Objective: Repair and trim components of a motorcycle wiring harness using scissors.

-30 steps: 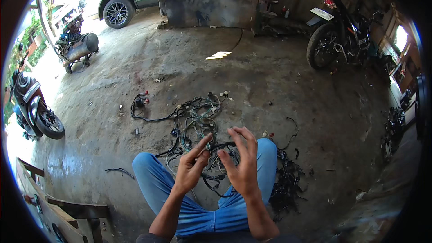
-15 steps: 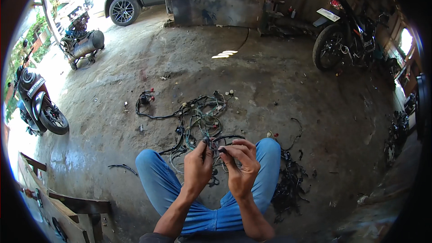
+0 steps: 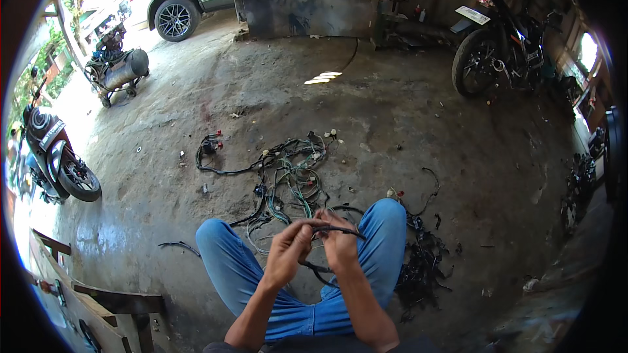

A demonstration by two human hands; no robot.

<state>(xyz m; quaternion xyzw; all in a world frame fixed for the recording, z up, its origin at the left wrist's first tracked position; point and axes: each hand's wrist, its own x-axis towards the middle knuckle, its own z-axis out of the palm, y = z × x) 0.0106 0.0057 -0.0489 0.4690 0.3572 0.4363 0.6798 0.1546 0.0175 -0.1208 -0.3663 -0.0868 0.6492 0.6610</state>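
One black-sheathed wire bundle (image 3: 341,229) is pinched in my left hand (image 3: 286,253), between my knees (image 3: 386,214), and crosses my right hand (image 3: 342,252), whose grip I can't tell. It should feel light and bendy, easiest held along its covered length. My hands hide part of it; whether it joins the tangled wiring harness (image 3: 309,183) is unclear.

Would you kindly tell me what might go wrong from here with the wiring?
The dark cable at the left hand and right hand may snag if pulled, should it join the tangled wires on the floor; the join isn't clear. Small wiring pieces could get lost in the heap of black scraps beside the right knee.
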